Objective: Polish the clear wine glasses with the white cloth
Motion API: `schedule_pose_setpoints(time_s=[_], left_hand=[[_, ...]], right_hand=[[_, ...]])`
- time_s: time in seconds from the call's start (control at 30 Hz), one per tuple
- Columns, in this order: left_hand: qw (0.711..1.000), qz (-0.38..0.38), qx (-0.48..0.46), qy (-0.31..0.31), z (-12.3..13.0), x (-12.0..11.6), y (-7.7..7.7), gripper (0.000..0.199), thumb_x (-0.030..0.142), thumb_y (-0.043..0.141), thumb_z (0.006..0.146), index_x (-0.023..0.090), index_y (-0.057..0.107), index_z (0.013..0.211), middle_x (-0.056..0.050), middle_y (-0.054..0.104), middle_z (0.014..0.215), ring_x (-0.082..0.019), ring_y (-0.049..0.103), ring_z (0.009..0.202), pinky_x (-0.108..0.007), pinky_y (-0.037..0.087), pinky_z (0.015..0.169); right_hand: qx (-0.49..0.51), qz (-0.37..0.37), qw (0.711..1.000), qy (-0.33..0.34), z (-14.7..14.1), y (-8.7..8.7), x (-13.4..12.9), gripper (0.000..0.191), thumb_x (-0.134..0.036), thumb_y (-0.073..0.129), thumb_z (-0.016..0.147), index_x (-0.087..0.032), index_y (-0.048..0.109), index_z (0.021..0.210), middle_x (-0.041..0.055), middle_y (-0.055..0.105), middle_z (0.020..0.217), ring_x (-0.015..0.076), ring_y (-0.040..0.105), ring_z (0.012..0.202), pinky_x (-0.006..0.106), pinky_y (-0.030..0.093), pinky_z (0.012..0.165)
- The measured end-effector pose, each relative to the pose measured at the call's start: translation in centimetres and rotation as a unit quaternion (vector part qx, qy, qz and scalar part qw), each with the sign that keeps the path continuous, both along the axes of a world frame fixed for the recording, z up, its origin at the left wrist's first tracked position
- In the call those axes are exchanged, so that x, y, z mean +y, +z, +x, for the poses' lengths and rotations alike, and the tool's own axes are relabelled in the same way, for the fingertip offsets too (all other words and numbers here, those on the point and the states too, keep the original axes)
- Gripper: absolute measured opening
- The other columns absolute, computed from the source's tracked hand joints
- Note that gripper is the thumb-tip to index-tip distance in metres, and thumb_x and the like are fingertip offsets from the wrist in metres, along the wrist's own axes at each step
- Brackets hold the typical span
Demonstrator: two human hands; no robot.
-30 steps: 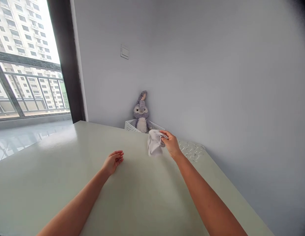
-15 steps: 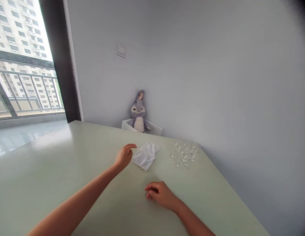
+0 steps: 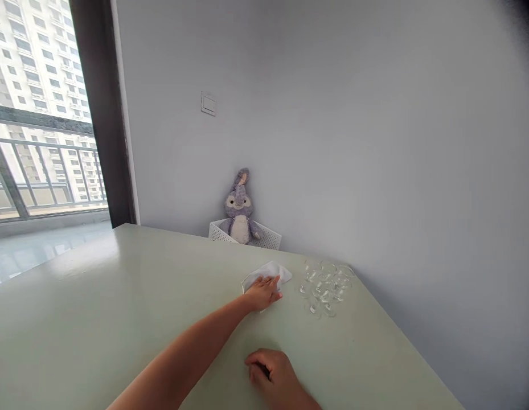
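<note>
My left hand (image 3: 263,293) lies flat on a white cloth (image 3: 270,269), its fingers spread apart. Part of the cloth is hidden under the palm. Closer to me, my right hand (image 3: 270,369) rests on the table with its fingers loosely curled in; nothing shows between them. To the right of the cloth is a cluster of several clear, rounded, glass-like pieces (image 3: 326,287), too see-through to name. Neither hand touches them.
The pale green table (image 3: 131,302) runs up to the grey wall. Behind its far edge, a purple plush toy (image 3: 239,213) sits in a white perforated basket (image 3: 270,238). A window with a railing (image 3: 54,171) is at the left.
My left hand has moved right and come down onto the cloth, which has shifted a little to the right. My right hand stays curled on the table. The view has tilted up slightly.
</note>
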State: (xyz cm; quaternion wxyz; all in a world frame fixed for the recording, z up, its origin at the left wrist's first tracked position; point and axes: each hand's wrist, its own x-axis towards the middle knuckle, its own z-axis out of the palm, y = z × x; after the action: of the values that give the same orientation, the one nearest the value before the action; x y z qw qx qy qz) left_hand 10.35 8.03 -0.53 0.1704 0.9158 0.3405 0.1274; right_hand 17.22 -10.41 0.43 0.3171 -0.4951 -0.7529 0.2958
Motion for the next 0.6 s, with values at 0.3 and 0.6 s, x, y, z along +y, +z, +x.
schedule_pose_setpoints(time_s=[0.3, 0.6], left_hand=[[0.980, -0.003, 0.052, 0.190, -13.0, 7.9, 0.6, 0.054, 0.048, 0.026, 0.087, 0.021, 0.033, 0.133, -0.009, 0.027, 0.143, -0.028, 0.017, 0.132, -0.046, 0.011, 0.105], [0.886, -0.036, 0.121, 0.446, -34.5, 6.0, 2.4, 0.058, 0.045, 0.026, 0.087, 0.012, 0.027, 0.135, -0.016, 0.019, 0.144, -0.037, 0.009, 0.131, -0.060, 0.005, 0.098]], right_hand=[[-0.028, -0.003, 0.999, 0.020, 0.7, 0.3, -0.1, 0.029, -0.011, 0.044, 0.073, -0.023, 0.067, 0.085, -0.0003, 0.065, 0.071, 0.0132, 0.057, 0.062, 0.022, 0.041, 0.060], [-0.042, -0.001, 0.999, 0.016, 0.4, 0.3, -0.2, 0.022, -0.019, 0.044, 0.078, -0.020, 0.066, 0.082, 0.0002, 0.059, 0.065, 0.0120, 0.050, 0.058, 0.022, 0.038, 0.056]])
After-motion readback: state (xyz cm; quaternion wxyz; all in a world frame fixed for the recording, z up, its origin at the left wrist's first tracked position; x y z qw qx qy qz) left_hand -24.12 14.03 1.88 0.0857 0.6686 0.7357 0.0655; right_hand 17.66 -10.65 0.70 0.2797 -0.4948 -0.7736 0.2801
